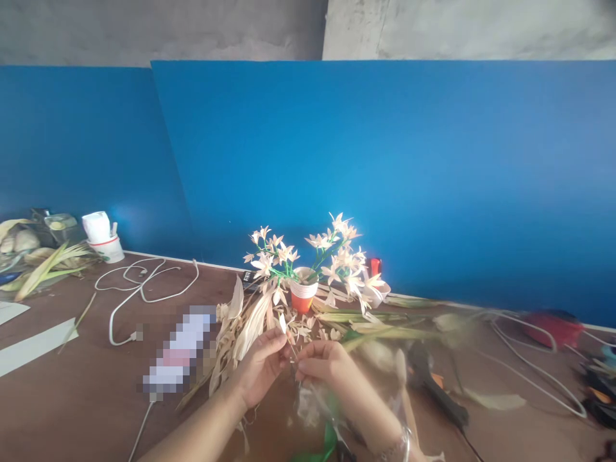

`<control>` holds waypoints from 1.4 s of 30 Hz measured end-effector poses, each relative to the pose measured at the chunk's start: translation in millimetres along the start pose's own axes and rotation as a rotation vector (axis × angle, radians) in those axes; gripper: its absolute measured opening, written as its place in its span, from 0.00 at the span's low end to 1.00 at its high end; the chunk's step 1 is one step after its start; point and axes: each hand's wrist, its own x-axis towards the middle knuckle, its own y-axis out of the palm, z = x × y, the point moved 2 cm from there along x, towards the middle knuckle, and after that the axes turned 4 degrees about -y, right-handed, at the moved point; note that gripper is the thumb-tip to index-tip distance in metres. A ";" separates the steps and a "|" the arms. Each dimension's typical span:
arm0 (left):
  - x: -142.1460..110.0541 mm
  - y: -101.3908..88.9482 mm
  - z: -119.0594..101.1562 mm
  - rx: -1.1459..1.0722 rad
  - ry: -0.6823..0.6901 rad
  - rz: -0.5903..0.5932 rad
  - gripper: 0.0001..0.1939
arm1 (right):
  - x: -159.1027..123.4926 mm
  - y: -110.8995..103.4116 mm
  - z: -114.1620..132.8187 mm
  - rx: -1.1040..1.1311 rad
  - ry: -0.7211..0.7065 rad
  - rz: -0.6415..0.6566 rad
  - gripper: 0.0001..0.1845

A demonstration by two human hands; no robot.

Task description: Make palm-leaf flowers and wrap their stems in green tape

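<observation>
My left hand (266, 364) pinches a thin stem with a small pale petal (282, 323) at its upper end. Close beside it, the closed fingers of my right hand (323, 363) grip the lower part of the same thin stem. Just behind my hands stands an orange and white cup (303, 301) holding green-stemmed flowers (341, 256) with cream petals. Dried husk strips (255, 321) and loose petal pieces lie around the cup's foot. Below my hands, a clear plastic scrap (310, 407) and green tape (330, 439) are partly blurred.
A black glue gun (436, 388) lies to the right, its cord trailing forward. On the left are a phone-like blurred object (179, 350), a white cable (139, 289), a white cup (108, 249) and paper strips (36, 346). A blue partition (366, 154) rises behind the table.
</observation>
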 end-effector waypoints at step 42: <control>-2.0 3.7 3.6 0.050 -0.041 -0.010 0.08 | -2.4 0.3 4.3 -0.041 0.002 -0.023 0.03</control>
